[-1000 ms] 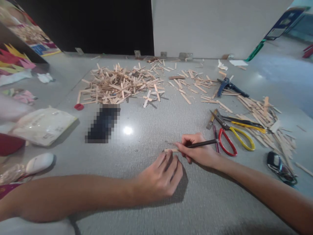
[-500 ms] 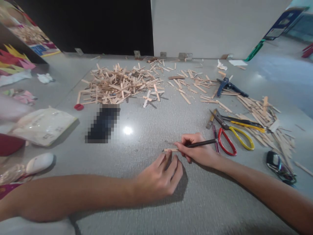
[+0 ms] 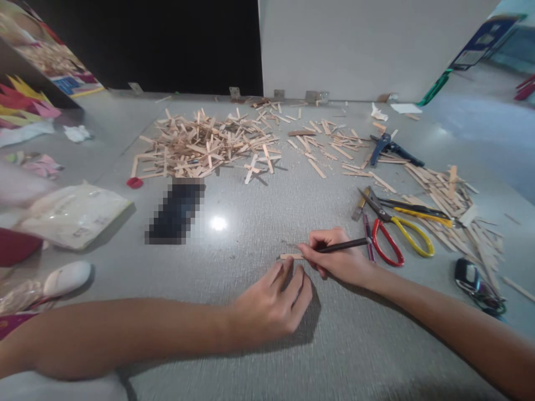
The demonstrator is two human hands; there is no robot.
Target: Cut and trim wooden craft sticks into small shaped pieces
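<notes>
A short, flat wooden craft stick (image 3: 291, 257) lies on the grey table between my hands. My left hand (image 3: 273, 301) is curled, its fingertips pressing the stick against the tabletop. In my right hand (image 3: 332, 253) is a slim black pen (image 3: 345, 245), gripped in a writing hold with its back end pointing right. The pen's tip is hidden behind the fingers, close to the stick's right end. Just right of that hand lie open scissors (image 3: 387, 223) with one red and one yellow handle, beside a purple pen (image 3: 368, 236).
A heap of craft sticks (image 3: 204, 142) covers the back left; more sticks (image 3: 443, 189) spread to the right around dark blue pliers (image 3: 388, 149) and a yellow-handled cutter (image 3: 422, 211). A pixelated dark object (image 3: 175, 214), plastic packet (image 3: 79, 214), white mouse (image 3: 68, 278) and keys (image 3: 478, 284) lie around.
The back end of the black pen has shifted very slightly left. My left hand and the craft stick stay in place.
</notes>
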